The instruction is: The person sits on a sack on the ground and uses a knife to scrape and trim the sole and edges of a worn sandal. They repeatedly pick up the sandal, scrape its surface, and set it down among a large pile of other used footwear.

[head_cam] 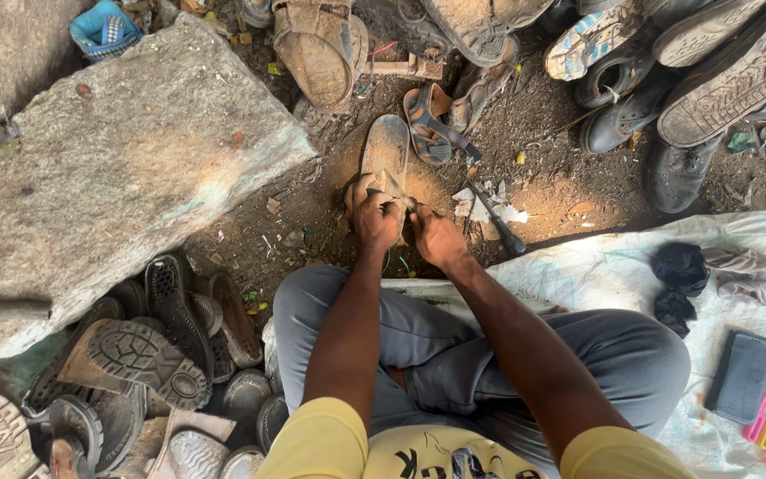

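Seated cross-legged on a white sheet, the person grips the heel end of a worn shoe sole on the dirt with the left hand, the right hand touching beside it.

**Yellow tee, grey trousers**

The person is wearing a yellow short-sleeved T-shirt with black lettering showing across the chest, the sleeves ending above the elbows. Grey trousers are covering both legs, creasing at the knees. The forearms and hands are going bare, without gloves or watch.
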